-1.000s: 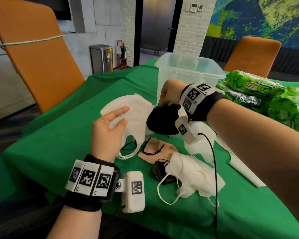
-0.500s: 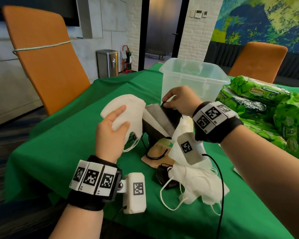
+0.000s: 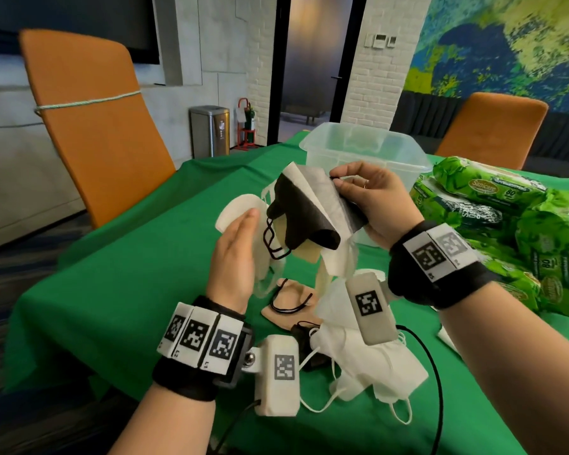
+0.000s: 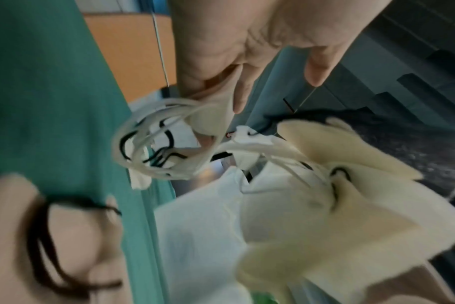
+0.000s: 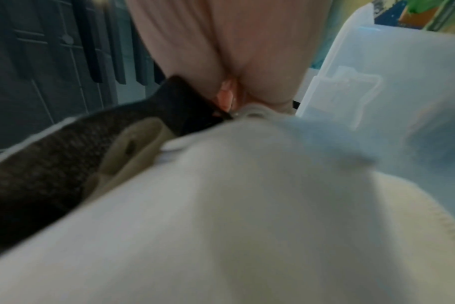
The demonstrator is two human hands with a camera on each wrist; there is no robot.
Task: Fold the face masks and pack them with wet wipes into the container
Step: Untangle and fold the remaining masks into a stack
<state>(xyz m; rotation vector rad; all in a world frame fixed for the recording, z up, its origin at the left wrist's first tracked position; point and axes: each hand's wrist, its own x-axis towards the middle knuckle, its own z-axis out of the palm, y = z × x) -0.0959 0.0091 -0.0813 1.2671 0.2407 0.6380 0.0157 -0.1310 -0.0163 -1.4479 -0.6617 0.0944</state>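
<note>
My right hand (image 3: 339,185) grips a fanned stack of face masks (image 3: 312,218) above the table: black in front, then grey, white and cream layers. In the right wrist view the fingers (image 5: 247,61) pinch the stack's end, with the black mask (image 5: 65,154) beside a white mask (image 5: 221,205). My left hand (image 3: 243,224) is raised to the stack's left with straight fingers. A white mask (image 3: 232,213) is nipped between the fingers (image 4: 234,86), and its ear loops (image 4: 153,148) hang below. The clear plastic container (image 3: 342,152) stands just behind the hands. Green wet wipe packs (image 3: 486,192) lie to the right.
Loose white masks (image 3: 375,366) and a tan mask (image 3: 286,310) lie on the green tablecloth (image 3: 128,290) under my wrists. One orange chair (image 3: 102,133) stands at the left edge, another orange chair (image 3: 493,126) behind the wipes.
My right hand has lifted the mask stack off the table and turned it so the layers fan out. My left hand rose with the white mask.
</note>
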